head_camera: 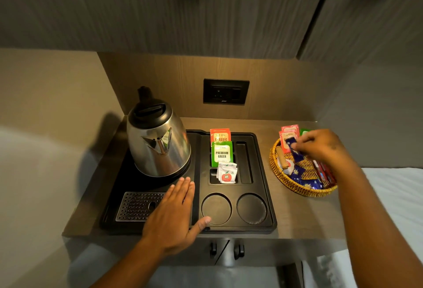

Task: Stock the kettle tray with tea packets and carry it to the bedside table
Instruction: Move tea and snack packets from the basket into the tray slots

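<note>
A black kettle tray [265, 198] lies on a wooden shelf, with a steel kettle [158, 141] on its left half. In its middle slots stand an orange tea packet [220, 136], a green tea packet [222, 154] and small white sachets [227, 173]. My left hand [174, 214] rests flat and open on the tray's front, beside the perforated drip grille [135, 206]. To the right, a wicker basket [283, 179] holds several packets. My right hand [320, 146] is over the basket, fingers pinched on a blue packet [294, 148].
Two round cup recesses [216, 208] sit at the tray's front right, and a long slot [243, 162] lies right of the packets. A wall socket [226, 91] is behind the tray. Cabinet panels hang above. White bedding [393, 196] lies at the right.
</note>
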Demonstrator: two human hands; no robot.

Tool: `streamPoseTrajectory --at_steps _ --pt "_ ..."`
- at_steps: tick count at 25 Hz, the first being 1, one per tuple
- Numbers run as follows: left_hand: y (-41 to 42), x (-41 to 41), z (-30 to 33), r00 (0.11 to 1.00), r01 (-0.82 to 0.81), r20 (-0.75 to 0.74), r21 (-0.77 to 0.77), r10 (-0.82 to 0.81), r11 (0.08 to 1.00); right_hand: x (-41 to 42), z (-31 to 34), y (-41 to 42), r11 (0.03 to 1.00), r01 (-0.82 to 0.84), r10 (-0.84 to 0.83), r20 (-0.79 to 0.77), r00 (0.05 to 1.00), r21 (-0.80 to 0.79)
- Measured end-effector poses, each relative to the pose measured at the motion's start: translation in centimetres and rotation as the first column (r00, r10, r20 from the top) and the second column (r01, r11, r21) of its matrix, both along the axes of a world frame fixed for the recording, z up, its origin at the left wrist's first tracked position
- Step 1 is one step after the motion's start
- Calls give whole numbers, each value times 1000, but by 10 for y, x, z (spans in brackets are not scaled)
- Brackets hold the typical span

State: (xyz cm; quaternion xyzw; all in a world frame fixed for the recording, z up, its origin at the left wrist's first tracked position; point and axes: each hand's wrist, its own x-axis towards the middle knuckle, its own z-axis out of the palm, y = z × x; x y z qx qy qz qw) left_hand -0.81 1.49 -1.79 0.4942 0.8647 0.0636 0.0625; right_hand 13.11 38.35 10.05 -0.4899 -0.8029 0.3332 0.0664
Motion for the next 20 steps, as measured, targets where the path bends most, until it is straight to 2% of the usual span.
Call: streamPoseTrajectory --at_steps 3,7,9,11,14,17,20 --pt "0 -1 1 1000 5 6 -2 -5 1000 -75 -17 -38 997 -7 3 -44 999 -74" --pt "-1 0 2 1000 8 3 8 -8 1000 -129 -40 -59 998 0 7 139 990 -55" --pt "-1 0 1 1000 -2 9 10 2 1000 -111 -39 -47 1000 7 -9 97 995 15" --pt "0 -1 -1 1000 -9 7 18 9 1000 -72 -33 -19 988 112 -115 22 993 106" --pt "0 -1 -4 1000 -4 -7 25 4 1000 -1 -34 20 947 194 -240 162 957 256" --pt "0 -1 -2 1000 -10 0 29 10 1000 37 -51 25 958 181 -243 296 924 220" --pt "0 0 -2 1000 -5 -1 34 5 999 38 -66 26 950 179 -260 333 906 255"
